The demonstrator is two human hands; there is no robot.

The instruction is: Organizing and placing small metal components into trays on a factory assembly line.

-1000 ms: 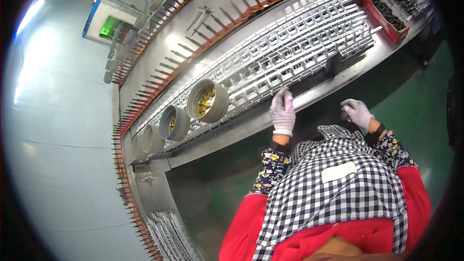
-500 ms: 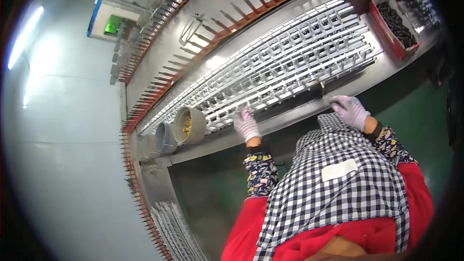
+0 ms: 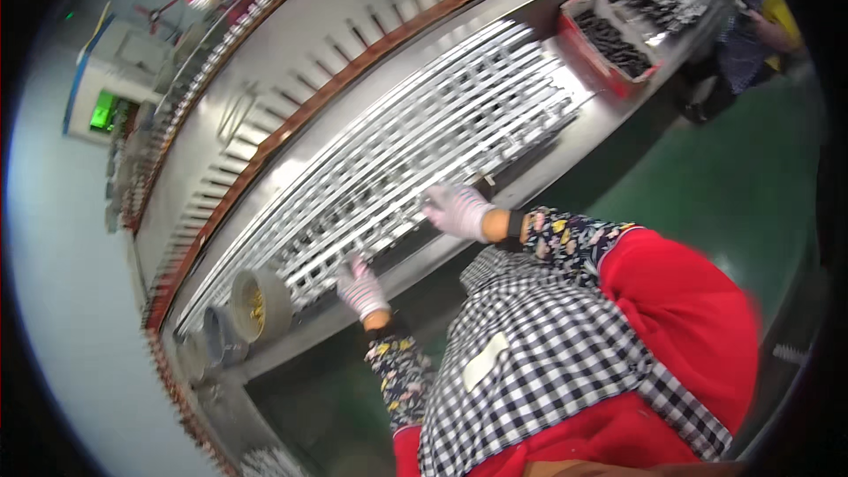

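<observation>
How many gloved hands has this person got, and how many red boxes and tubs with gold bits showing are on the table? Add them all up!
Gloved hands: 2 (left hand, right hand)
Red box: 1
Tub with gold bits showing: 1
Total: 4

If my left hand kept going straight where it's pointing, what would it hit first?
The left hand would probably first meet the silver metal racks just ahead; blur and depth hide whether it already touches them.
</observation>
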